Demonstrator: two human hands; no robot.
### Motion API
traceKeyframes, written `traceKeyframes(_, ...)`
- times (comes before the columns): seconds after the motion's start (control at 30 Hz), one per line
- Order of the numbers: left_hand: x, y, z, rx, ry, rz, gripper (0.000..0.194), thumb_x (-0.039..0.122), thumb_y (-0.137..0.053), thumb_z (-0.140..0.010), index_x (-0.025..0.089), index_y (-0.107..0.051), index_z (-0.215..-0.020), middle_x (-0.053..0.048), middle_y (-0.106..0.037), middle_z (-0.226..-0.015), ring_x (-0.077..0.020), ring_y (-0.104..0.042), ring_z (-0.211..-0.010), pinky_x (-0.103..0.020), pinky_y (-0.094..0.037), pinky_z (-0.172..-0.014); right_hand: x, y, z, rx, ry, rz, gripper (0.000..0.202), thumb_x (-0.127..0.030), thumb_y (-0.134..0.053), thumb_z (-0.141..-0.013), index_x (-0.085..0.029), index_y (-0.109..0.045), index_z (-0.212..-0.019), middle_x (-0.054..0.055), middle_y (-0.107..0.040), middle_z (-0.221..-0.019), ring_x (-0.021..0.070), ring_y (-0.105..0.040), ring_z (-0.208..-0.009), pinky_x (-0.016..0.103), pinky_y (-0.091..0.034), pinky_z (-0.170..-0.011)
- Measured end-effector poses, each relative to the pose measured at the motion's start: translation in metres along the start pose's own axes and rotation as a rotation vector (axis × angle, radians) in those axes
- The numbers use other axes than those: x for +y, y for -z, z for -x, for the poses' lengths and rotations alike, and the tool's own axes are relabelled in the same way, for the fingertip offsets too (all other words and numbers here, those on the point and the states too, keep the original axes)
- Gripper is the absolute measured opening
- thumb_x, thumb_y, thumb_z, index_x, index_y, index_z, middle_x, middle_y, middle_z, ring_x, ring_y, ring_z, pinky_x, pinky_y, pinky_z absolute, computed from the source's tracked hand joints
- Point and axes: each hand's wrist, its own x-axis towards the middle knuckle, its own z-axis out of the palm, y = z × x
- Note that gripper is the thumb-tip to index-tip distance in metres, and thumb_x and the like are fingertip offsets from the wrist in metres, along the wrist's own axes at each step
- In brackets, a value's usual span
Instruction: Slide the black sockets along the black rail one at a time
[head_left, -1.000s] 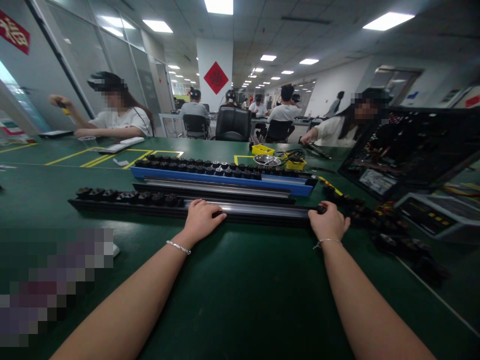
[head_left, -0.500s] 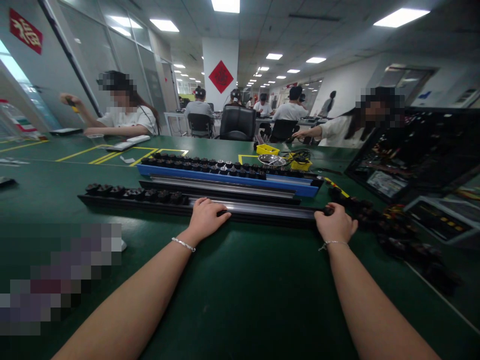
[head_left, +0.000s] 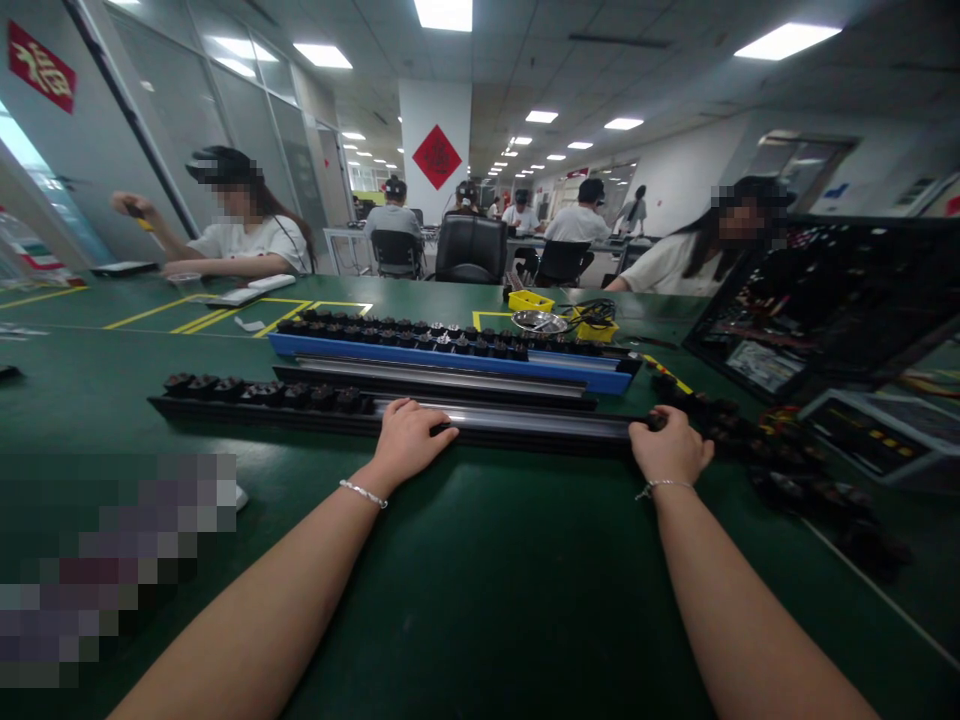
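Note:
A long black channel point(head_left: 517, 432) with a shiny metal inner strip lies across the green table in front of me. Small black parts point(head_left: 292, 396) sit in a row along its left part. My left hand point(head_left: 412, 437) is closed over the middle of the channel, fingers over the far side and thumb along the top. At the channel's right end, my right hand point(head_left: 671, 447) pinches a small black part point(head_left: 657, 421), largely covered by the fingers. Behind lies another black channel point(head_left: 442, 378), and past it a blue channel point(head_left: 450, 352) carrying rows of black parts.
More black parts point(head_left: 817, 495) are strewn to the right, near a grey metal box point(head_left: 885, 430) and an open dark case point(head_left: 832, 310). Farther back are a round metal dish point(head_left: 538, 322) and a yellow bin point(head_left: 531, 301). People sit across the table on both sides.
Both of my hands keep their places on the channel. My view has shifted slightly. The right-hand co-worker's hand has drawn back from near the yellow bin.

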Motion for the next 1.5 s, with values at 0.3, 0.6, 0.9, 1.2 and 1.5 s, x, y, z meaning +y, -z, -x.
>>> traceKeyframes(0.3, -0.001, -0.002, 0.000, 0.020, -0.001, -0.001, 0.028, 0.050, -0.050, -0.081, 0.030, -0.070, -0.085, 0.001, -0.072, -0.089, -0.0193, -0.058, -0.088, -0.043, -0.027, -0.099, 0.001, 0.000, -0.001, 0.012, -0.027, -0.018, 0.040, -0.032, -0.052, -0.065, -0.022, -0.059, -0.103, 0.007, -0.061, -0.090, 0.0259, -0.052, -0.095, 0.048, -0.026, -0.099)
traceKeyframes(0.6, -0.001, -0.002, 0.001, 0.016, -0.004, -0.005, 0.029, 0.050, -0.049, -0.082, 0.029, -0.069, -0.084, 0.000, -0.072, -0.088, -0.0193, -0.059, -0.088, -0.044, -0.027, -0.100, 0.003, 0.004, -0.004, -0.027, -0.045, -0.009, 0.044, -0.031, -0.052, -0.067, -0.019, -0.059, -0.109, 0.010, -0.062, -0.097, 0.0269, -0.053, -0.098, 0.043, -0.036, -0.093)
traceKeyframes(0.9, 0.000, 0.000, 0.001, 0.016, -0.007, -0.002, 0.028, 0.049, -0.050, -0.082, 0.028, -0.069, -0.084, 0.001, -0.072, -0.089, -0.0193, -0.059, -0.088, -0.044, -0.028, -0.099, 0.010, 0.005, -0.009, -0.035, -0.100, -0.049, 0.047, -0.032, -0.053, -0.067, -0.019, -0.060, -0.112, 0.012, -0.063, -0.098, 0.0287, -0.052, -0.100, 0.039, -0.043, -0.084)
traceKeyframes(1.2, 0.000, 0.000, 0.001, 0.009, 0.001, -0.017, 0.027, 0.048, -0.051, -0.082, 0.028, -0.069, -0.085, 0.001, -0.072, -0.088, -0.0187, -0.059, -0.089, -0.043, -0.028, -0.099, 0.011, 0.007, -0.009, 0.007, -0.063, -0.099, 0.043, -0.031, -0.053, -0.066, -0.018, -0.063, -0.105, 0.010, -0.064, -0.093, 0.0266, -0.054, -0.093, 0.039, -0.044, -0.085)
traceKeyframes(1.5, -0.001, 0.000, 0.001, 0.003, 0.002, -0.012, 0.029, 0.049, -0.050, -0.083, 0.027, -0.069, -0.085, 0.001, -0.072, -0.089, -0.0187, -0.059, -0.090, -0.043, -0.027, -0.100, 0.011, 0.009, -0.010, -0.039, -0.116, -0.082, 0.046, -0.032, -0.055, -0.066, -0.018, -0.061, -0.109, 0.011, -0.062, -0.096, 0.0280, -0.051, -0.100, 0.042, -0.043, -0.088)
